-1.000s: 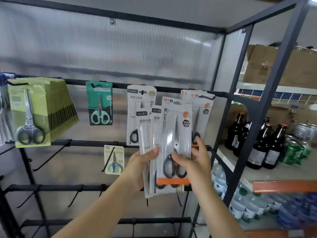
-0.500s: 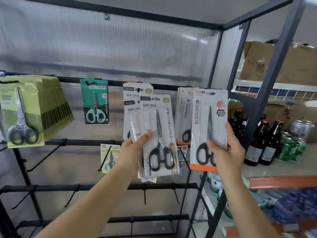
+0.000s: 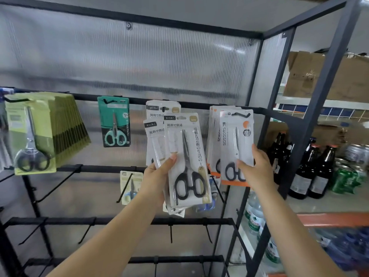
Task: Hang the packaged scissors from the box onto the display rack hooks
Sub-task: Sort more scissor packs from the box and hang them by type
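My left hand (image 3: 157,177) grips a small stack of white scissors packs (image 3: 185,156) with black-handled scissors, held in front of the rack's middle. My right hand (image 3: 257,170) pinches the lower part of a white pack with an orange bottom strip (image 3: 236,140). Its top hole is over the black hook (image 3: 242,114) on the top rail, in front of a few like packs (image 3: 214,136) hanging there. Another white pack (image 3: 162,108) hangs behind the left stack.
On the same black rack hang a thick row of green packs (image 3: 46,132), a teal pack (image 3: 114,121) and a small pale pack (image 3: 130,186) lower down. Bare hooks (image 3: 170,232) line the lower rails. Bottles (image 3: 311,170) and cans stand on the shelf at right.
My right hand took the orange-strip pack off the left stack, carried it right and up, and its hole now sits on the top-rail hook. My left hand held its stack almost still.
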`<state>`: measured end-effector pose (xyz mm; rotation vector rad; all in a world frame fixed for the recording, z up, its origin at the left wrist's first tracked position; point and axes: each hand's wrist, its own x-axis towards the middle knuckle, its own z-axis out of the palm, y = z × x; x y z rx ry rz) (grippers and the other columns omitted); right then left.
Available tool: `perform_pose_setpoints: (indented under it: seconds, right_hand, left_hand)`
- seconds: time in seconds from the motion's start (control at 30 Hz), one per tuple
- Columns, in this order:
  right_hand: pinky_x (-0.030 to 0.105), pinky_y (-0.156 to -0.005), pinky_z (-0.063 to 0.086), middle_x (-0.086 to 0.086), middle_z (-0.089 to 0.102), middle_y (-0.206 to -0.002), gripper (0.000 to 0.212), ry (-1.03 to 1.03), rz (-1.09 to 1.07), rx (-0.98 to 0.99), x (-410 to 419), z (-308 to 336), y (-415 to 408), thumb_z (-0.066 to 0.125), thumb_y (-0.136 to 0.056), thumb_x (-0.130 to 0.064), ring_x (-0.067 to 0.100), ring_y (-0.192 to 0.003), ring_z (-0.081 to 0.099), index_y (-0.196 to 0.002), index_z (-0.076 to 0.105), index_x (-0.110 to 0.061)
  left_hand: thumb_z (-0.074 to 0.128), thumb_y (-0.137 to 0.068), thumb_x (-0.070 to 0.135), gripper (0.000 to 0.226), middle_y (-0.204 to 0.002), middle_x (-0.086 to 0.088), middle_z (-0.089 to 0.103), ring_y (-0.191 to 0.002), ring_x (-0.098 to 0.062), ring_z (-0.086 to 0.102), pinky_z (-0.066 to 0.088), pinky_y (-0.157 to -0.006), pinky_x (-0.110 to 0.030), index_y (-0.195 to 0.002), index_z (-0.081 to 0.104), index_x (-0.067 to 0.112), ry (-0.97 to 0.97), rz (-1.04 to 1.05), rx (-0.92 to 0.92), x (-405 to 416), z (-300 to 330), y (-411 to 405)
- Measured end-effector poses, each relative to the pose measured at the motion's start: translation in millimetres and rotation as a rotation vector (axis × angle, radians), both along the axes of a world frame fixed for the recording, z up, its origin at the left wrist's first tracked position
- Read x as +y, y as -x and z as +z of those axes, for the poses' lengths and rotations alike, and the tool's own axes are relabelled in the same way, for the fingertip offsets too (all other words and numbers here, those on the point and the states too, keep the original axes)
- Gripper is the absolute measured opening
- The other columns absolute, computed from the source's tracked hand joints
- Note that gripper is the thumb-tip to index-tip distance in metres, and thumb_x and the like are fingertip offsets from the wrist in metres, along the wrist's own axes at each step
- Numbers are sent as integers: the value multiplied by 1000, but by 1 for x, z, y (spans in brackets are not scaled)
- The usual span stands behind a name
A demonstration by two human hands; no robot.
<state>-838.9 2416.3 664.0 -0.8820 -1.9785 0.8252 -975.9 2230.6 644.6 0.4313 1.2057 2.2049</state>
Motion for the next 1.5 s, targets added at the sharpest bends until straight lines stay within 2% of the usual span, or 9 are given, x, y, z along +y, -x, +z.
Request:
perform_pose_setpoints:
  seconds: [0.07, 0.2, 0.3, 0.43, 0.6, 0.77, 1.07, 1.27, 1.5]
  right_hand:
    - [34, -112, 27, 4, 27, -153, 60, -23, 22, 62, -16, -6, 1, 56, -93, -23, 17, -139, 28, -147, 29, -16]
    - [21, -88, 50, -3, 61, -121, 72, 241, 453, 181, -68, -19, 10, 62, -76, -48, 2, -103, 59, -140, 40, -25]
    - [19, -75, 52, -2, 71, -94, 48, 273, 631, 240, -93, -26, 29, 72, -78, -21, 8, -88, 67, -118, 56, -42]
    - [20, -83, 52, 14, 67, -95, 60, 221, 532, 405, -103, -27, 43, 64, -83, 1, 18, -89, 66, -135, 43, -20]
    - [12, -79, 50, -8, 65, -91, 60, 50, 538, 498, -110, -16, 53, 62, -84, -2, 2, -79, 64, -123, 43, -43]
    - [24, -58, 38, -9, 42, -59, 58, -53, 505, 489, -110, -18, 66, 65, -82, 2, 5, -52, 33, -127, 44, -27]
    - [4, -49, 36, -6, 43, -60, 56, -10, 485, 392, -108, -17, 75, 63, -85, 0, -3, -43, 42, -134, 40, -15]
    - [12, -56, 36, -6, 34, -57, 57, 4, 443, 504, -109, -15, 73, 66, -83, -1, 3, -50, 32, -124, 43, -34]
    - [6, -45, 34, -19, 36, -69, 52, -88, 375, 360, -103, -9, 90, 60, -90, -7, -4, -42, 42, -138, 42, -12]
  left_hand:
    - [74, -66, 29, 51, -97, -16, 73, -86, -35, 71, 57, -71, -47, -111, 65, 7, -13, 4, -13, -2, -1, 0]
    - [72, -67, 24, 46, -93, -18, 73, -78, -34, 72, 57, -55, -39, -108, 66, 6, -42, -35, -51, -12, -4, -2]
    - [70, -69, 25, 42, -94, -19, 73, -81, -34, 72, 57, -58, -38, -105, 67, 3, -29, -42, 8, -26, -7, 0]
    - [70, -67, 35, 43, -100, -18, 72, -93, -36, 69, 55, -79, -45, -99, 69, 6, 26, 40, 53, -52, -5, 12]
    - [70, -68, 27, 38, -89, -18, 73, -75, -33, 72, 57, -52, -38, -99, 67, 4, 16, 141, 36, -76, 4, 25]
    - [70, -68, 25, 31, -86, -15, 74, -73, -29, 72, 56, -51, -33, -91, 69, 4, 32, 182, 65, -87, 2, 26]
    - [73, -63, 28, 33, -91, -14, 74, -98, -35, 66, 42, -101, -54, -87, 70, 6, 145, 272, 109, -97, -1, 34]
    - [73, -63, 27, 32, -90, -15, 74, -94, -35, 68, 44, -98, -55, -87, 71, 7, 153, 272, 111, -100, -8, 39]
    - [73, -64, 24, 33, -90, -18, 73, -80, -33, 71, 54, -76, -44, -90, 70, 4, 138, 269, 72, -96, -16, 39]
